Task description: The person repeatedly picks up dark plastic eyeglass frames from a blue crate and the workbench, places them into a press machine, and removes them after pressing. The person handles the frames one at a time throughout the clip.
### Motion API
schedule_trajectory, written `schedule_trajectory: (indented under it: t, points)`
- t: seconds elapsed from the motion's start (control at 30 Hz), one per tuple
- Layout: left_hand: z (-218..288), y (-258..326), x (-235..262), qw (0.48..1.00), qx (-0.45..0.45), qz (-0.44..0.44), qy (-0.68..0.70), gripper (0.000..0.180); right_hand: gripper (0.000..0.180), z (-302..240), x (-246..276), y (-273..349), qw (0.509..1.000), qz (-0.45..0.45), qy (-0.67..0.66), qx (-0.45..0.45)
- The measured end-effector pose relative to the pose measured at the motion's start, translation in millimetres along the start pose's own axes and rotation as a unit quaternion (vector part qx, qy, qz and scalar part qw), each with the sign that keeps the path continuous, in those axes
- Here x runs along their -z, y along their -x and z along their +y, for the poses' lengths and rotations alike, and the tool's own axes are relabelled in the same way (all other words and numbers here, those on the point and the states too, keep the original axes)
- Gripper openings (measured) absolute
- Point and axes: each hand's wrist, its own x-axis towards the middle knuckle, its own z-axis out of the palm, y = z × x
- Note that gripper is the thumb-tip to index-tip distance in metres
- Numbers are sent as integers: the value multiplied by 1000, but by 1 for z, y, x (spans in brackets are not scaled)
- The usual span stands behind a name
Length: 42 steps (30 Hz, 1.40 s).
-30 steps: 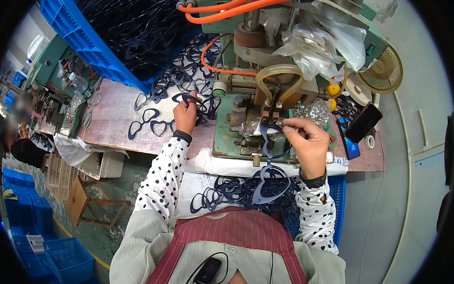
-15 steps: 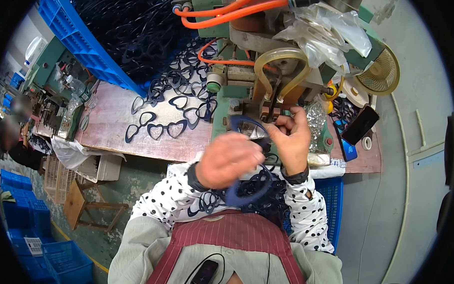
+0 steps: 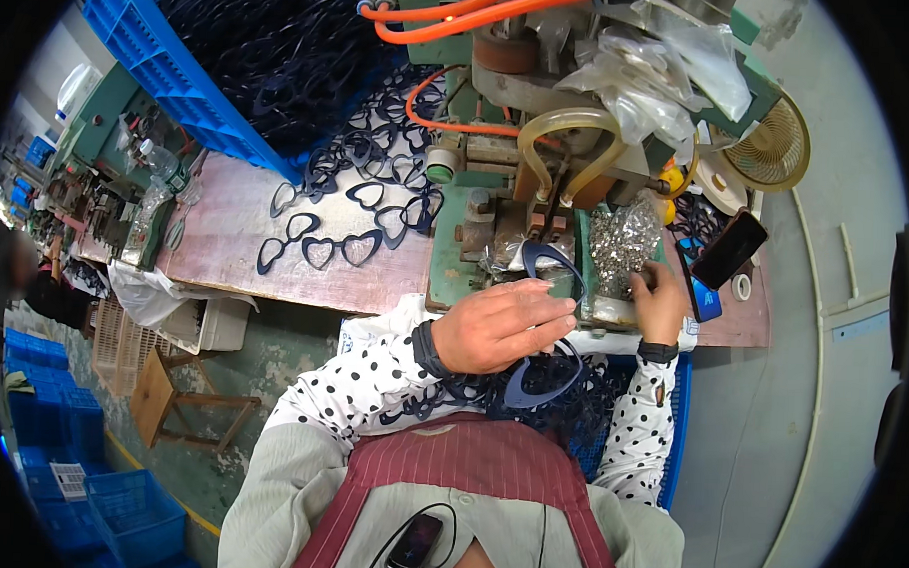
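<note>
My left hand point(image 3: 498, 326), its fingers closed, holds a dark blue heart-shaped eyeglass frame point(image 3: 527, 398). The frame stands on end, one rim above the fingers and the other below. Its upper rim is close to the jaws of a green bench machine point(image 3: 464, 219). My right hand point(image 3: 662, 303) is at the near right edge of a pile of small shiny metal pieces point(image 3: 618, 248). Its thumb and fingers are curled together; whatever may be between them is too small to make out.
More frames point(image 3: 341, 248) lie on the table left of the machine, beside a blue crate point(image 3: 196, 85) heaped with them. Below my hands, another blue crate point(image 3: 678, 417) holds frames. Phones point(image 3: 731, 249) and a tape roll point(image 3: 742, 287) lie right. Orange hoses point(image 3: 474, 14) cross above.
My right hand has left the frame and machine jaws and moved right to the metal pieces. My left hand has shifted right with the frame, which has also moved right.
</note>
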Motion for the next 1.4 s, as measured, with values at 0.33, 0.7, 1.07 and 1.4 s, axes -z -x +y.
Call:
schedule_trajectory:
  t: [0.33,0.7,1.07,1.4]
  points:
    - [5,2,-2,1000,27,-4,0,41,21,7,-31,-2,993,4,112,28]
    - [-66,132,58,884,314,56,-342,12,15,5,-33,0,995,53,63,53]
    - [-108,175,103,768,490,-53,-410,17,11,0,-30,-1,993,95,-58,-36]
    - [-58,67,78,874,332,165,-315,19,14,-3,-25,-8,970,186,31,153]
